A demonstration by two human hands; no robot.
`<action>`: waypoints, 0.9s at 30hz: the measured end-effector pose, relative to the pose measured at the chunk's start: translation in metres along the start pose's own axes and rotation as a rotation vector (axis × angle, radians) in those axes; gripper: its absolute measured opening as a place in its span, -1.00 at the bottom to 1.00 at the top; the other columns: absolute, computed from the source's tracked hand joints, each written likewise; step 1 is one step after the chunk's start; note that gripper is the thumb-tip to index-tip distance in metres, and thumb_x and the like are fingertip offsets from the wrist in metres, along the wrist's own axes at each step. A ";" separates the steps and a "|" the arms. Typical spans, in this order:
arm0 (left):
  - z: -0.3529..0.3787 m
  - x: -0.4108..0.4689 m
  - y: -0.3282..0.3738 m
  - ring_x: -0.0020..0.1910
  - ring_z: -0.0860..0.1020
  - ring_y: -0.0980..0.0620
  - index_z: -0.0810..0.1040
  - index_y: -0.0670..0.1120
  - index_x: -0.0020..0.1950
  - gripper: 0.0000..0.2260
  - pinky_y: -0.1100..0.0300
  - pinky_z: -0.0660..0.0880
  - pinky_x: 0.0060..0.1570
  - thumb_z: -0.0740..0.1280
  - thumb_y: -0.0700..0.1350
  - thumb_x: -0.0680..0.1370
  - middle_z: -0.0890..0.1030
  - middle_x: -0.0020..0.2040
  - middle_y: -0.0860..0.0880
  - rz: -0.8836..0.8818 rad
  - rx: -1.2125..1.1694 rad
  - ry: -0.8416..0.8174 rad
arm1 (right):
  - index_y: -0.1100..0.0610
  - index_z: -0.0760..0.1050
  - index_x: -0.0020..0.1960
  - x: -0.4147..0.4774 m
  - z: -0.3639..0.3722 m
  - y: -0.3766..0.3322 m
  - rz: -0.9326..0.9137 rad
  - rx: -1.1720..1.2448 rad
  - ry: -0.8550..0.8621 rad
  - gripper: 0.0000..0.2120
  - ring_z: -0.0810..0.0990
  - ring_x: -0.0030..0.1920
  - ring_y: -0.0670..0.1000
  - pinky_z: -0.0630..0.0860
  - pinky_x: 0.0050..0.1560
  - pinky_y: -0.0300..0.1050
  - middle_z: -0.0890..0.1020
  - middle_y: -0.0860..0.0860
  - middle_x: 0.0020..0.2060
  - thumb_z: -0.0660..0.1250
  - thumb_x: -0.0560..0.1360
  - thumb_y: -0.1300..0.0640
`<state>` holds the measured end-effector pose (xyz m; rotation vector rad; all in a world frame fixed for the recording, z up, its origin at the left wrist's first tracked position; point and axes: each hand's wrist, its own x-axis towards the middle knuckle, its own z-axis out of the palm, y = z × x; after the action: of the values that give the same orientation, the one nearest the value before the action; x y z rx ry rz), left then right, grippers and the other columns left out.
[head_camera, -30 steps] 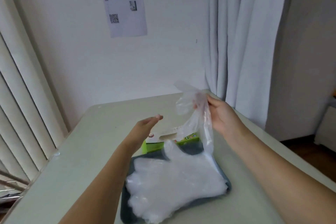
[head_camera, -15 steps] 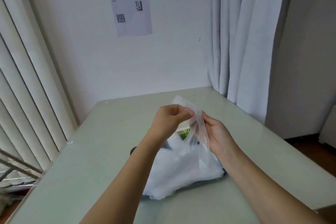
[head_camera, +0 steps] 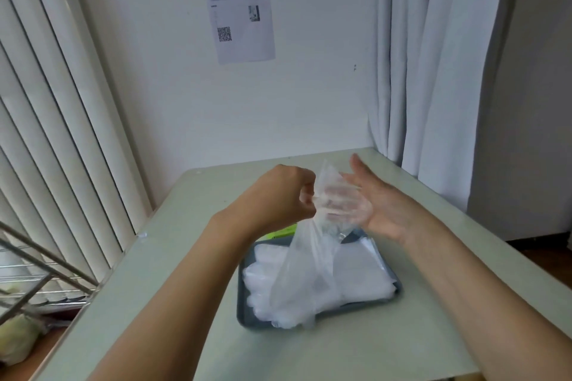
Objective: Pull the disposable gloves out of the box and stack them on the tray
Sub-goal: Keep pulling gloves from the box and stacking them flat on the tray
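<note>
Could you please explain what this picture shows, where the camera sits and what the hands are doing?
No machine here: a person wears a camera on the head, looking down at their own bare arms. The left hand pinches a thin clear glove that hangs over a dark tray. The right hand is open, its palm behind the glove's top. A stack of gloves lies on the tray, a green box just behind it, all on a pale table.

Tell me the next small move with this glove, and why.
Probably lower the left hand so the glove it pinches settles flat on the stack in the tray: it hangs right over that stack, and the right hand is open beside it.
</note>
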<state>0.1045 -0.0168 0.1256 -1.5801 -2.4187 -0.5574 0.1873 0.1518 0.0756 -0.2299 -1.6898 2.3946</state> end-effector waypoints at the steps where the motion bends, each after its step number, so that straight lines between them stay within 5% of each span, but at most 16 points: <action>1: 0.001 -0.001 0.000 -0.10 0.55 0.00 0.38 0.02 -0.29 -0.82 0.04 0.53 -0.07 0.31 -0.18 0.45 0.66 -0.02 -0.01 -0.001 -0.009 -0.003 | 0.27 0.40 0.31 -0.001 0.001 -0.005 -0.025 -0.113 0.037 -0.27 0.60 0.17 0.18 0.53 0.19 0.10 0.54 0.17 0.24 0.46 0.32 -0.18; 5: 0.003 0.002 -0.002 -0.17 0.55 0.05 0.47 -0.05 -0.25 -0.89 0.19 0.52 -0.14 0.34 -0.16 0.46 0.64 -0.12 0.01 -0.052 -0.153 -0.009 | 0.25 0.49 0.18 -0.007 0.007 -0.016 -0.067 -0.589 0.164 -0.63 0.64 -0.20 -0.01 0.57 -0.24 -0.26 0.64 0.12 -0.08 0.46 0.43 0.18; 8: 0.001 0.007 -0.013 -0.26 0.62 -0.02 0.52 -0.16 -0.22 -0.90 0.15 0.58 -0.14 0.37 -0.20 0.49 0.67 -0.26 -0.03 -0.208 -0.519 -0.043 | 0.31 0.58 -0.04 -0.010 0.006 -0.013 -0.061 -0.652 0.228 -0.80 0.61 -0.35 -0.06 0.57 -0.25 -0.27 0.64 0.07 -0.29 0.39 0.51 0.14; 11: 0.007 0.009 -0.032 -0.22 0.63 -0.09 0.51 -0.23 -0.15 -0.89 0.04 0.57 -0.06 0.35 -0.22 0.54 0.68 -0.23 -0.15 -0.323 -0.816 -0.080 | 0.28 0.56 -0.12 -0.014 0.006 -0.008 -0.078 -0.587 0.224 -0.71 0.63 -0.36 -0.06 0.58 -0.21 -0.19 0.63 0.04 -0.31 0.38 0.49 0.02; 14: 0.018 0.012 -0.045 -0.24 0.61 -0.02 0.53 -0.23 -0.12 -0.86 0.14 0.52 -0.12 0.35 -0.16 0.56 0.68 -0.20 -0.15 -0.323 -0.808 -0.125 | 0.21 0.57 -0.10 -0.017 0.011 -0.005 -0.085 -0.552 0.164 -0.64 0.64 -0.32 -0.07 0.59 -0.22 -0.20 0.65 0.02 -0.27 0.44 0.32 -0.08; 17: 0.031 0.015 -0.062 -0.30 0.62 0.00 0.54 -0.27 -0.15 -0.81 0.20 0.52 -0.21 0.35 -0.15 0.55 0.63 -0.22 -0.16 -0.362 -0.934 -0.180 | 0.18 0.60 -0.09 -0.014 0.010 -0.002 -0.123 -0.561 0.203 -0.73 0.56 -0.42 -0.15 0.47 -0.36 -0.34 0.65 -0.03 -0.30 0.55 0.28 0.09; 20: 0.047 0.018 -0.074 -0.24 0.60 -0.06 0.63 -0.11 -0.26 -0.79 0.07 0.53 -0.01 0.37 -0.05 0.54 0.64 -0.25 -0.09 -0.433 -0.916 -0.188 | 0.25 0.61 -0.15 -0.010 0.006 0.005 -0.128 -0.566 0.271 -0.85 0.45 -0.56 -0.17 0.38 -0.49 -0.39 0.53 -0.03 -0.51 0.53 0.37 0.20; 23: 0.053 0.011 -0.075 -0.17 0.59 0.07 0.62 -0.03 0.01 -0.64 0.40 0.48 -0.17 0.18 0.20 0.59 0.62 -0.13 0.06 -0.505 -0.678 -0.305 | 0.15 0.48 -0.41 -0.004 -0.001 0.016 -0.128 -0.628 0.341 -0.71 0.47 -0.55 -0.15 0.38 -0.47 -0.37 0.55 -0.04 -0.53 0.48 0.43 0.20; 25: 0.058 0.008 -0.085 -0.07 0.64 -0.02 0.56 -0.07 0.23 -0.36 0.27 0.52 -0.12 0.06 0.40 0.51 0.64 -0.01 0.05 -0.541 -0.722 -0.435 | 0.17 0.50 -0.41 0.001 -0.009 0.027 -0.100 -0.668 0.397 -0.73 0.54 -0.45 -0.06 0.46 -0.40 -0.25 0.62 0.05 -0.43 0.46 0.43 0.22; 27: 0.061 0.003 -0.094 0.02 0.66 -0.13 0.54 -0.10 0.21 -0.24 0.11 0.55 0.07 0.03 0.48 0.41 0.64 0.10 -0.06 -0.571 -0.848 -0.587 | 0.28 0.57 -0.31 0.006 -0.020 0.040 -0.066 -0.747 0.455 -0.83 0.58 -0.38 0.01 0.55 -0.25 -0.11 0.65 0.13 -0.38 0.45 0.42 0.24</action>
<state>0.0196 -0.0228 0.0522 -1.3775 -3.3857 -1.5817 0.1836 0.1580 0.0308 -0.7400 -2.1937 1.4051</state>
